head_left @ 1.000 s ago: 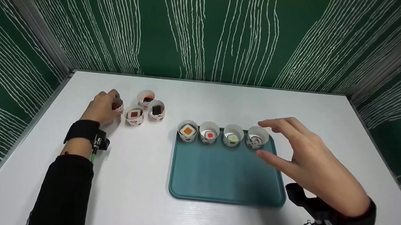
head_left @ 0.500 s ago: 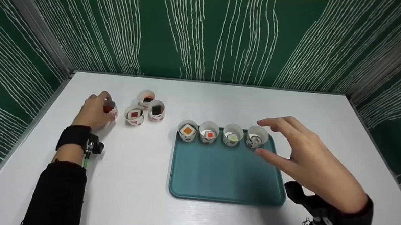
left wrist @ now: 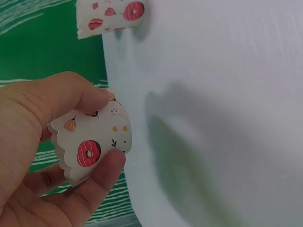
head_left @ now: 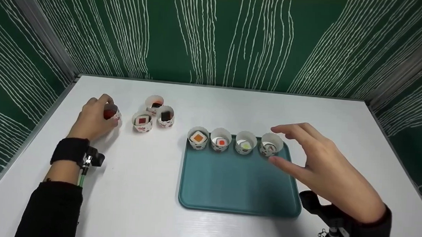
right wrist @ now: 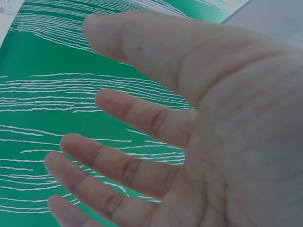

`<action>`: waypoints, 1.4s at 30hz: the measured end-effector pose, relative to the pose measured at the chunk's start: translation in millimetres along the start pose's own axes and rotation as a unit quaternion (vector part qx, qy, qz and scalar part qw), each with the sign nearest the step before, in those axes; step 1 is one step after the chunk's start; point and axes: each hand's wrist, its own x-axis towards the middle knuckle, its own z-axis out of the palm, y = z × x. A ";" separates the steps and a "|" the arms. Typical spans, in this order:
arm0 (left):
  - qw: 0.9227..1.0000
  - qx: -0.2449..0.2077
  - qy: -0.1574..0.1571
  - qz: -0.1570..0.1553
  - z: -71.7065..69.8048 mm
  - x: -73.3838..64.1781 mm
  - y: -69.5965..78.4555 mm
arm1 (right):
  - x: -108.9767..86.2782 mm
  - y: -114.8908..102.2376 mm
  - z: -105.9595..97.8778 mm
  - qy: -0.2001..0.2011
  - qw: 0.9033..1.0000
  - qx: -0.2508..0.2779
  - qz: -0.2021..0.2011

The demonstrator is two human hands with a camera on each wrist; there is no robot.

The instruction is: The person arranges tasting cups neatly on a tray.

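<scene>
My left hand (head_left: 89,120) pinches a white paper baking cup (left wrist: 73,146) printed with pink doughnuts and small flowers, its rim scalloped. Something red (head_left: 109,113) shows inside that cup in the head view; whether its base touches the table I cannot tell. Just right of it, three similar cups stand grouped: one with a white piece with a red square (head_left: 142,120), one with a dark block (head_left: 165,115), one with an orange-and-black piece (head_left: 156,105). My right hand (head_left: 323,164) hovers beside the tray's far-right cup (head_left: 270,145), thumb and fingers spread, holding nothing.
A teal tray (head_left: 229,183) lies on the white table (head_left: 139,201). Along its far edge runs a row of cups, with an orange-centred piece (head_left: 198,137), a red-centred one (head_left: 220,142) and a green-centred one (head_left: 245,144). Green walls (head_left: 236,37) with white lines enclose the table.
My left hand has moved left with the paper cup, away from the group of three. The right hand has stayed almost still.
</scene>
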 end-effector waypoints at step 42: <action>0.951 -0.038 0.075 0.298 5.7 -75.0 186.3 | 9.4 5.7 7.2 0.005 1.000 0.007 -0.018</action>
